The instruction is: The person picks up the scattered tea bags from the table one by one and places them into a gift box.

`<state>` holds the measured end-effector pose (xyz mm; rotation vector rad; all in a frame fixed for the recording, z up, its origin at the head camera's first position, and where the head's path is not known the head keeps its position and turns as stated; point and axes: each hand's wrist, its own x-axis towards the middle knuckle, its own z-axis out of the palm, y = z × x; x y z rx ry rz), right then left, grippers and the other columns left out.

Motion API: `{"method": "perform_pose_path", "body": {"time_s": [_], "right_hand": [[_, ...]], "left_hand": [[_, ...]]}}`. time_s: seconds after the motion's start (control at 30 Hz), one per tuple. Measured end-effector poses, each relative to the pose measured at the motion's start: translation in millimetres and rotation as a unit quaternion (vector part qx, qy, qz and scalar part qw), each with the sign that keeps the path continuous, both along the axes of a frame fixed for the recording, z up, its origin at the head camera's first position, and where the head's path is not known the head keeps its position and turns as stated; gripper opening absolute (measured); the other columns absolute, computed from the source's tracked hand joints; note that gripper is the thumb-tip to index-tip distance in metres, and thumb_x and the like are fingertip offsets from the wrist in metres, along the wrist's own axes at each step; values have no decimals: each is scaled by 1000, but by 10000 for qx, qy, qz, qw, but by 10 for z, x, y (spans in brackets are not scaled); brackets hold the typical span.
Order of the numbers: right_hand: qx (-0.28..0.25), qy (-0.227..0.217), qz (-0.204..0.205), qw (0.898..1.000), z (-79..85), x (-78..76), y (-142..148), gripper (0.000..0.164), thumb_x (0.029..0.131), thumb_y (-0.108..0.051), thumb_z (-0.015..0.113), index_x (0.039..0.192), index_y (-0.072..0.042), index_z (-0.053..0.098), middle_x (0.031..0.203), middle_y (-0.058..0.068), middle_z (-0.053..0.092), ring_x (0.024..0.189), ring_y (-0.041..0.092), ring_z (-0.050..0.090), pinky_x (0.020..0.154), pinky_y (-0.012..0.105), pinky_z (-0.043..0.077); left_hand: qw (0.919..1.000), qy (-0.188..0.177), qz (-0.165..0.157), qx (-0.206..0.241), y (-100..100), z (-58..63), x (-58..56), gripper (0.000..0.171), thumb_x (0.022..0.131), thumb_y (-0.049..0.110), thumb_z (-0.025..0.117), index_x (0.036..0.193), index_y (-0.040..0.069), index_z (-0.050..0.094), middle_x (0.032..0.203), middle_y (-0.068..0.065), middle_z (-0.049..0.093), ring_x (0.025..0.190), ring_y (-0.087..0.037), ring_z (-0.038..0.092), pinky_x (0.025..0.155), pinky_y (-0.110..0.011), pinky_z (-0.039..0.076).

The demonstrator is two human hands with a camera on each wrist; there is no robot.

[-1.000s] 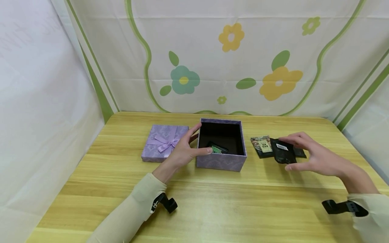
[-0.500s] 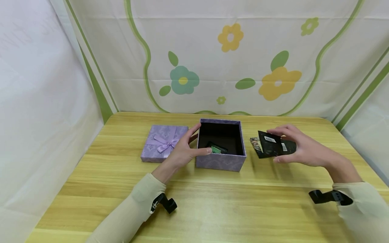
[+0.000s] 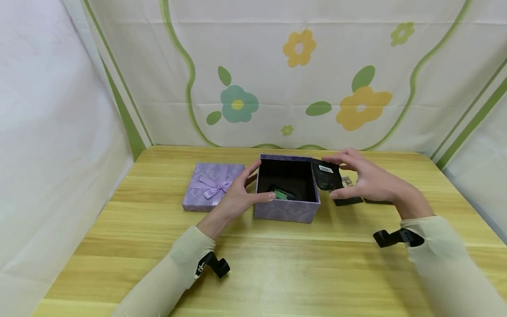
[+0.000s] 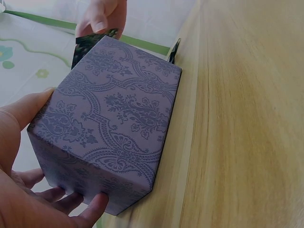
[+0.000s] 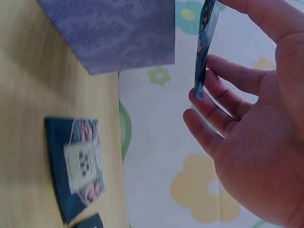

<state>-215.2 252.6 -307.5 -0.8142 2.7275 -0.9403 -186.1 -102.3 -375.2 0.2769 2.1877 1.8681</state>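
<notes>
Right hand [image 3: 368, 178] pinches a flat black packet [image 3: 326, 176] with a white barcode label, right of centre.
Left hand [image 3: 236, 194] grips the patterned purple box [image 3: 283, 212], mid-frame; green-and-black items [image 3: 282, 194] lie inside.

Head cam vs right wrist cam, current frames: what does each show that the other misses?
Head only: the lid with its bow, the left hand on the box, and the green item inside it.

Right wrist only: the palm side of the right hand, and the near-whole pale label of the loose packet on the table, largely hidden from the head.

Both: the held packet, the box, the right hand, the wooden table and the flowered backdrop.
</notes>
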Motion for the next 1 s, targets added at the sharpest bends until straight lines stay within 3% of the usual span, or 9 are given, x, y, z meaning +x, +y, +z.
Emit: {"method": "perform_pose_path", "body": {"time_s": [0.37, 0.7, 1.0], "right_hand": [[-226, -47, 265, 9994, 29, -79, -308, 88, 85, -31, 91, 161, -23, 46, 146, 8, 43, 142, 32, 43, 120, 62, 36], [-371, -26, 369, 9986, -71, -144, -496, 89, 85, -30, 91, 161, -18, 47, 150, 10, 41, 142, 30, 42, 122, 62, 35], [-318, 152, 358, 9987, -135, -192, -679, 89, 83, -35, 92, 159, -17, 50, 145, 9, 45, 127, 26, 48, 109, 53, 42]], "left_hand": [[10000, 36, -14, 23, 4, 1, 0, 100, 89, 25, 87, 167, 42, 28, 177, 13, 20, 164, -27, 25, 124, -60, 38], [10000, 2, 35, 49, 18, 0, -16, 101, 88, 22, 88, 167, 42, 29, 176, 11, 22, 164, -27, 26, 125, -59, 38], [9998, -29, 95, 146, 14, 15, -2, 102, 86, 19, 89, 167, 42, 31, 176, 13, 23, 164, -27, 26, 124, -58, 39]]}}
